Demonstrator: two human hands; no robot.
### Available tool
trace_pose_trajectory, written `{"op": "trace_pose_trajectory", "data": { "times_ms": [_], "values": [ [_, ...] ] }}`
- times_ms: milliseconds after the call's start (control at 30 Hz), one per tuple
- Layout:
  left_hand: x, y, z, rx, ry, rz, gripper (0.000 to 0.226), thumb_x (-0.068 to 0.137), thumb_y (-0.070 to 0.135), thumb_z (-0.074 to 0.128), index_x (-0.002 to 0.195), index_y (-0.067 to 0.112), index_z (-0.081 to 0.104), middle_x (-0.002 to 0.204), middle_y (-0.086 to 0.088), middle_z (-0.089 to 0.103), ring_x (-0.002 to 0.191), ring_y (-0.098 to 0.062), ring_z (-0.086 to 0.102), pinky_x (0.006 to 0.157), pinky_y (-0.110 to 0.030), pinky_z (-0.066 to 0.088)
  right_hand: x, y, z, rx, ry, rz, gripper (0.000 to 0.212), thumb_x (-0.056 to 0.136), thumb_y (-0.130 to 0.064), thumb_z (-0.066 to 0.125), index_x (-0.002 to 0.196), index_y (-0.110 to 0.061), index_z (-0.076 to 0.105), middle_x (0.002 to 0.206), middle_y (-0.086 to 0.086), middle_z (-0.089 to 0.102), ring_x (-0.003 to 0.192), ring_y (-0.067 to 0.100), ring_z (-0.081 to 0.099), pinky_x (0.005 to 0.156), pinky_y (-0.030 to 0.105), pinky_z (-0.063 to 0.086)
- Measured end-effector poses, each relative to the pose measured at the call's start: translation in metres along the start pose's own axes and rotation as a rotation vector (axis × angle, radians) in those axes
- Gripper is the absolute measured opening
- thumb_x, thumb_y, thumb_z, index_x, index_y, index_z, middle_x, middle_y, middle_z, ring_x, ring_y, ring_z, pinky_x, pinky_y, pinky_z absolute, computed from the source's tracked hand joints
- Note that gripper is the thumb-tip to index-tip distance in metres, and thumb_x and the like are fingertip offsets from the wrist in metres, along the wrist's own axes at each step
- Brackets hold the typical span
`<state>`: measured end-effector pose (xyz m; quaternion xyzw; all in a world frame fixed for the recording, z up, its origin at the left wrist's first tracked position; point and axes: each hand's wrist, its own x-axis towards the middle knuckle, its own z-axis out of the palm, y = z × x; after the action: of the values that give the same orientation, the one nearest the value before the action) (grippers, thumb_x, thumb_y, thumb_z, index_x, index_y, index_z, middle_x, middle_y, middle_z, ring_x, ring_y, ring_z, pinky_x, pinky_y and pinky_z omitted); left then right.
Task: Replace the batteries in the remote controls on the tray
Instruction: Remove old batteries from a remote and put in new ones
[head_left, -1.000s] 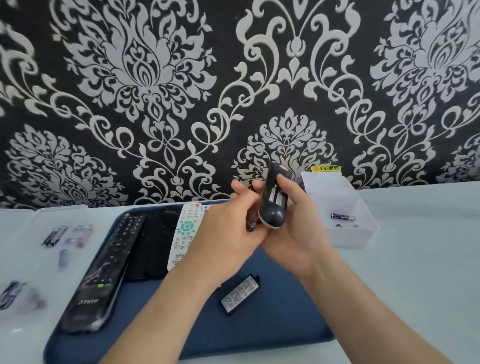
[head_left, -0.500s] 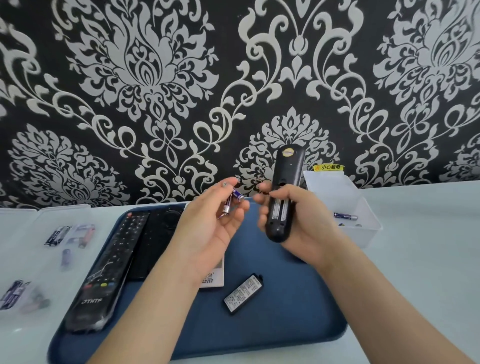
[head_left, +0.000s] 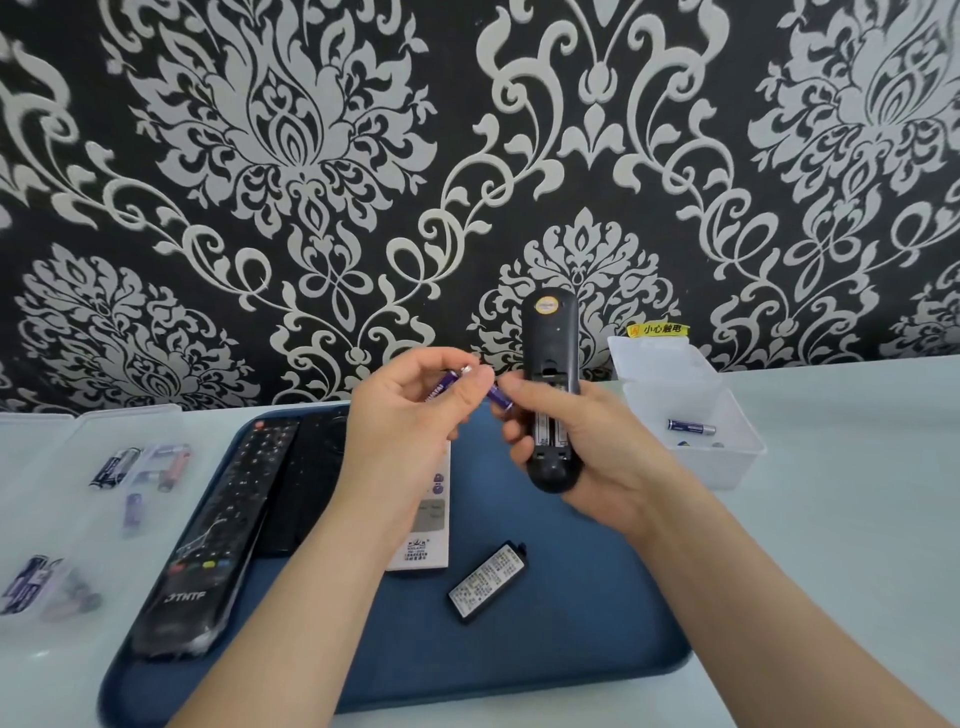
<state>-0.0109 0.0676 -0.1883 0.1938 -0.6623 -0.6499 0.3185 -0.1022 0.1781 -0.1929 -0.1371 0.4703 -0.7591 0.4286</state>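
Currently left hand pinches two batteries; right hand grips one remote.

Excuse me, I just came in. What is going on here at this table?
A person is changing the batteries of remote controls. The right hand holds a black remote upright, its back toward the camera and its battery compartment open. The left hand pinches two purple batteries right beside it. The battery cover lies on the blue tray, where a long black remote and a white remote also lie. A clear box on the right holds a battery.
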Motion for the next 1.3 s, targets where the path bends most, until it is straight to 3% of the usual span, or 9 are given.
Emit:
{"op": "trace_pose_trajectory", "data": {
  "times_ms": [100,200,367,600,833,1000,1133,1233,1300],
  "values": [
    [0.000,0.004,0.000,-0.015,-0.004,-0.011,0.008,0.081,0.020,0.073,0.080,0.017,0.066,0.054,0.014,0.054,0.046,-0.005,0.038,0.049,-0.021,0.031,0.000,-0.003,0.000,0.085,-0.004,0.077,0.031,0.093,-0.037,0.058,0.094,-0.006,0.064,0.071,0.009,0.062,0.056,0.015,0.054,0.044,0.019,0.044],
    [-0.006,0.013,0.005,0.038,-0.080,0.051,0.004,0.081,0.014,0.072,0.085,0.014,0.072,0.060,0.007,0.066,0.044,-0.001,0.046,0.048,-0.014,0.035,0.001,-0.003,-0.001,0.109,-0.009,0.091,0.044,0.094,-0.049,0.052,0.087,-0.008,0.066,0.070,0.007,0.062,0.057,0.017,0.052,0.043,0.021,0.043],
    [-0.013,0.014,0.013,0.289,-0.094,0.222,0.013,0.082,0.010,0.072,0.087,0.021,0.076,0.079,0.000,0.075,0.068,-0.007,0.068,0.063,-0.007,0.046,0.001,-0.001,-0.001,0.078,-0.006,0.089,0.042,0.092,-0.053,0.054,0.089,-0.012,0.062,0.070,0.003,0.058,0.054,0.015,0.050,0.044,0.022,0.042],
    [-0.008,0.013,0.007,0.525,-0.037,0.448,0.011,0.083,0.012,0.072,0.090,0.018,0.077,0.079,0.012,0.069,0.074,-0.002,0.063,0.067,-0.009,0.043,0.002,0.001,0.000,0.068,-0.046,0.083,0.050,0.093,-0.059,0.048,0.092,-0.011,0.064,0.071,0.006,0.058,0.054,0.017,0.049,0.044,0.023,0.042],
    [-0.009,0.006,0.011,0.648,-0.044,0.580,0.013,0.081,0.010,0.073,0.092,0.015,0.078,0.078,0.006,0.069,0.066,0.009,0.055,0.065,-0.003,0.038,0.001,0.004,0.004,0.024,0.002,0.055,0.054,0.093,-0.060,0.047,0.087,-0.011,0.067,0.071,0.007,0.058,0.055,0.017,0.051,0.052,0.024,0.044],
    [-0.008,0.001,0.013,0.574,0.013,0.533,0.014,0.078,0.012,0.077,0.092,0.016,0.078,0.079,0.009,0.070,0.072,0.002,0.061,0.066,-0.007,0.043,0.003,0.006,0.003,-0.013,0.050,-0.013,0.055,0.094,-0.060,0.046,0.084,-0.010,0.067,0.072,0.010,0.059,0.056,0.018,0.049,0.052,0.025,0.041],
    [-0.009,-0.010,0.016,0.589,0.002,0.592,0.013,0.080,0.011,0.075,0.092,0.013,0.078,0.079,0.008,0.068,0.067,0.008,0.056,0.064,-0.006,0.040,0.001,0.007,0.005,-0.041,0.089,-0.048,0.055,0.097,-0.057,0.043,0.079,-0.012,0.069,0.071,0.009,0.064,0.057,0.018,0.051,0.048,0.025,0.041],
    [-0.009,-0.020,0.016,0.634,-0.039,0.660,0.014,0.084,0.014,0.068,0.095,0.011,0.077,0.081,0.003,0.068,0.075,-0.001,0.063,0.067,-0.020,0.050,0.000,0.007,0.004,-0.077,0.102,-0.062,0.062,0.098,-0.056,0.040,0.058,-0.020,0.071,0.061,0.002,0.061,0.054,0.017,0.049,0.051,0.027,0.038],
    [-0.007,-0.024,0.015,0.704,-0.068,0.712,0.018,0.089,0.018,0.063,0.100,0.010,0.075,0.083,0.002,0.067,0.083,-0.007,0.065,0.070,-0.028,0.052,0.000,0.007,0.002,-0.103,0.120,-0.068,0.058,0.099,-0.055,0.041,0.066,-0.017,0.070,0.060,0.001,0.060,0.054,0.016,0.050,0.053,0.029,0.040]
  ]
}}
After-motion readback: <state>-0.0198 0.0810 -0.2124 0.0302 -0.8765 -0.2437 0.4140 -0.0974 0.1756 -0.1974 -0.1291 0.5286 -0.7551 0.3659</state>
